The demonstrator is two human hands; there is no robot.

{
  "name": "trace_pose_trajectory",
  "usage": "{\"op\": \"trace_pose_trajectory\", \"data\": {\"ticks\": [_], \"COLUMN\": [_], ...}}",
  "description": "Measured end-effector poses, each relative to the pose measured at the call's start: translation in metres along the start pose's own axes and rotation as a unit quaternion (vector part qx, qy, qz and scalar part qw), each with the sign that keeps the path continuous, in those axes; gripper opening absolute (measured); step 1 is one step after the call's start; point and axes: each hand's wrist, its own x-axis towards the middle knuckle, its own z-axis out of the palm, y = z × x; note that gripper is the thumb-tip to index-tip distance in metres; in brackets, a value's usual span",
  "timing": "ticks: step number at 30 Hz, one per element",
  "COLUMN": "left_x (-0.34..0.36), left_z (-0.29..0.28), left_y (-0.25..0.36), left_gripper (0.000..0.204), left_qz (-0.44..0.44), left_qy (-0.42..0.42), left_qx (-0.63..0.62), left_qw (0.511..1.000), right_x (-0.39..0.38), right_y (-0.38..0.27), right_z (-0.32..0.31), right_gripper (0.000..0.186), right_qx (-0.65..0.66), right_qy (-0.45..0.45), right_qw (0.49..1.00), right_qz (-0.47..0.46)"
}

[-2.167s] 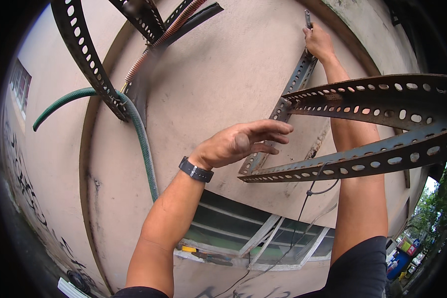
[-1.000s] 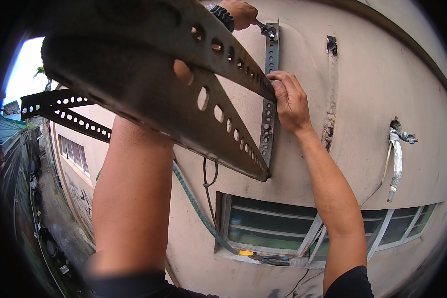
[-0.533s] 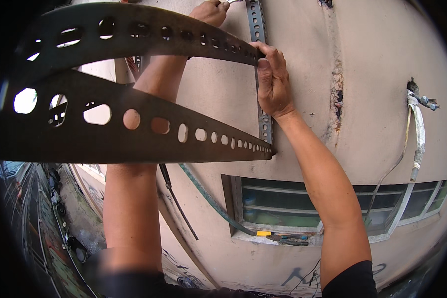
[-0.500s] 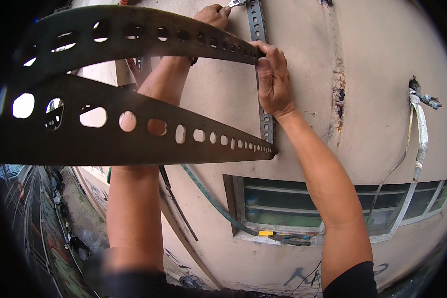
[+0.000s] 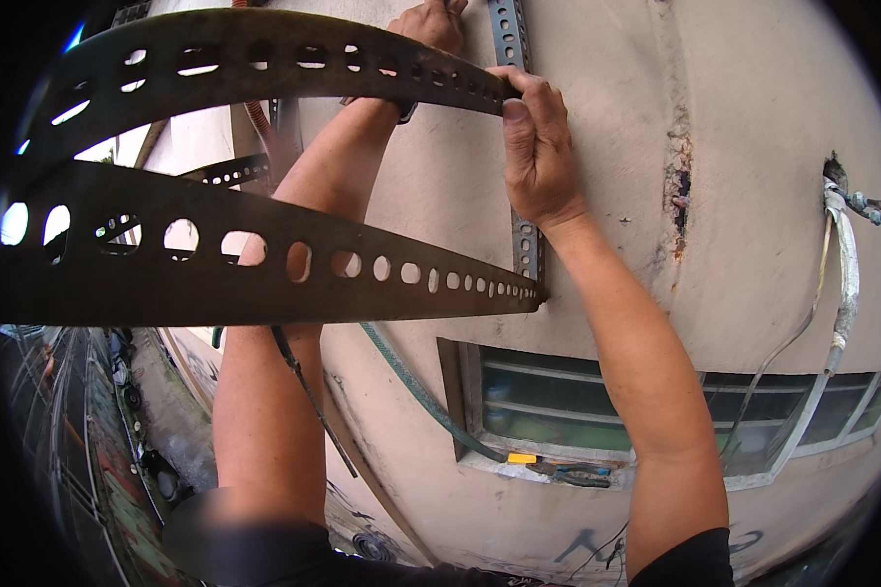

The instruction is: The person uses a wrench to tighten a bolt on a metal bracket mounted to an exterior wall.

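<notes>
A dark slotted steel bracket fills the left, its curved upper bar (image 5: 235, 39) above a lower bar (image 5: 411, 293). Both run to an upright slotted rail (image 5: 528, 249) against the wall. My right hand (image 5: 543, 157) grips the upper bar's end beside the rail, fingers over its edge and thumb upright. My left arm passes behind the bars. At the top edge, my left hand (image 5: 431, 27) has curled fingers; the wrench it held in the earlier frame lies out of view or hidden.
Below is a louvred window (image 5: 548, 396) with pliers (image 5: 573, 474) and a yellow-ended tool (image 5: 522, 458) on its sill. A green hose (image 5: 411, 386) hangs leftward. Wrapped pipes (image 5: 845, 274) jut from the right wall. A street (image 5: 171, 421) lies far below left.
My left hand has moved up and slightly right, taking the wrench out of sight. My right hand still holds the bar, and the bars have shifted slightly in view.
</notes>
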Motion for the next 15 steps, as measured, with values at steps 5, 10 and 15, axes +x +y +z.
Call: {"op": "trace_pose_trajectory", "data": {"ticks": [5,10,15], "left_x": [-0.006,-0.004,0.017], "left_z": [0.002,0.009,0.012], "left_y": [0.005,-0.009,-0.026], "left_gripper": [0.026,0.022,0.019], "left_qz": [0.008,0.078,0.151], "left_qy": [0.011,0.066,0.112], "left_qx": [-0.004,0.007,-0.004], "left_qw": [1.0,0.995,0.982], "right_x": [0.001,0.0,-0.001], "right_y": [-0.001,0.0,-0.002], "right_z": [-0.002,-0.001,0.001], "right_gripper": [0.039,0.038,0.037], "right_qx": [0.006,0.003,0.015], "right_qy": [-0.011,-0.017,-0.016], "right_qw": [1.0,1.0,1.0], "right_qz": [0.005,0.003,0.015]}}
